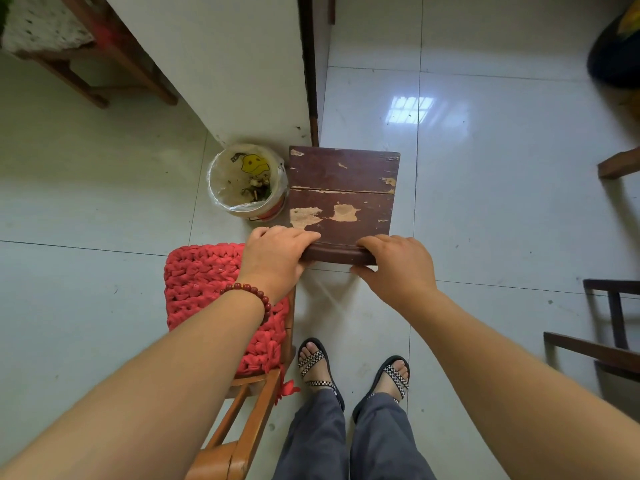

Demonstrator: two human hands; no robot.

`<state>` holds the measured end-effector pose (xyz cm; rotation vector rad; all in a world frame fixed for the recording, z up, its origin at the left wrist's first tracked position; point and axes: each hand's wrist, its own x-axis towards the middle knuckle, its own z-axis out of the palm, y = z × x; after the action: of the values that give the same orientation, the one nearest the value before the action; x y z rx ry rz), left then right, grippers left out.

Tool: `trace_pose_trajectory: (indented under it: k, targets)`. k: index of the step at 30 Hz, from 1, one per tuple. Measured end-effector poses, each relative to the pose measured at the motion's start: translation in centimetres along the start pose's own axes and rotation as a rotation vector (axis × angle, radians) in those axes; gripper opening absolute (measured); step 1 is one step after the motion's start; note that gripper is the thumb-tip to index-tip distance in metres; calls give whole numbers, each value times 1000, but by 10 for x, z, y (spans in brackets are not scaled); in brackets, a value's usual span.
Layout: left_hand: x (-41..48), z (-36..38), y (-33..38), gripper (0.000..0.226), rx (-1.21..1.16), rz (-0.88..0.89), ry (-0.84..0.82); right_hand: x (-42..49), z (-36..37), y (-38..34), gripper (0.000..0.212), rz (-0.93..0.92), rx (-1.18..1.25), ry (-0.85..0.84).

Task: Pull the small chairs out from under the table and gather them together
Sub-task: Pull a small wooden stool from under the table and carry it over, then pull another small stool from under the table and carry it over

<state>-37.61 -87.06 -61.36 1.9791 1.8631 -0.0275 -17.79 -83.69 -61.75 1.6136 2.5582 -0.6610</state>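
Both hands grip the back rail of a small dark chair [341, 192] standing on the tiled floor [502, 209]. The left hand [277, 256] has its fingers curled over the rail's left end, and the right hand [398, 265] wraps the right end, thumb underneath. The seat (its paint badly chipped) touches a lined bin [247, 181] on its left, near the wall corner [304, 129]. Just beside the chair, under the left forearm, stands a second small chair with a red knitted cushion [214, 299]
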Motion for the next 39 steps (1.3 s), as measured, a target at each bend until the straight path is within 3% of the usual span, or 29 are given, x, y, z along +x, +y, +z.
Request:
trace_pose_trajectory:
  k: [7, 13, 22, 39]
  targets:
    - [2, -38, 13, 54, -184, 53, -17, -9, -27, -5, 45, 39, 214, -24]
    - [5, -78, 27, 37, -252, 49, 125, -16, -59, -2, 36, 156, 349, 105]
    - [12, -146, 53, 39, -254, 90, 218, -26, -143, 15, 29, 228, 355, 289]
    - [54, -266, 219, 36, -320, 437, 237, -97, -303, 64, 25, 432, 446, 670]
